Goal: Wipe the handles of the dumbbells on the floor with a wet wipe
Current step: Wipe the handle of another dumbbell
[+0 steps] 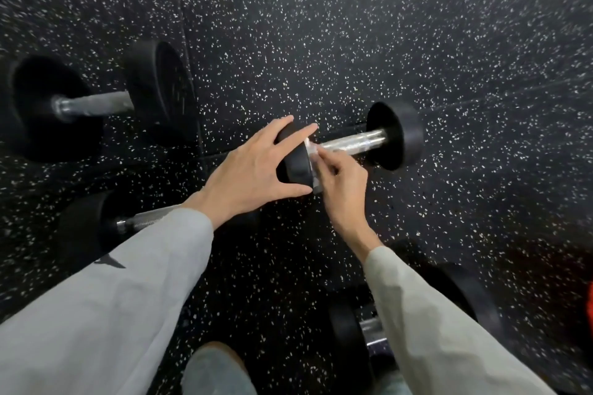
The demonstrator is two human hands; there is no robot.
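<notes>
A small black dumbbell [394,135] with a shiny metal handle [351,145] lies on the speckled floor at the centre. My left hand [253,170] grips its near weight head [296,163], fingers and thumb spread around it. My right hand [340,183] pinches a white wet wipe [313,154] against the handle's near end, right beside that head. Most of the wipe is hidden by my fingers.
A larger dumbbell [96,102] lies at the left. Another dumbbell [128,221] sits partly under my left sleeve, and a further dumbbell [362,330] lies near my right forearm. The black rubber floor [321,26] stretches beyond. Something red [589,308] shows at the right edge.
</notes>
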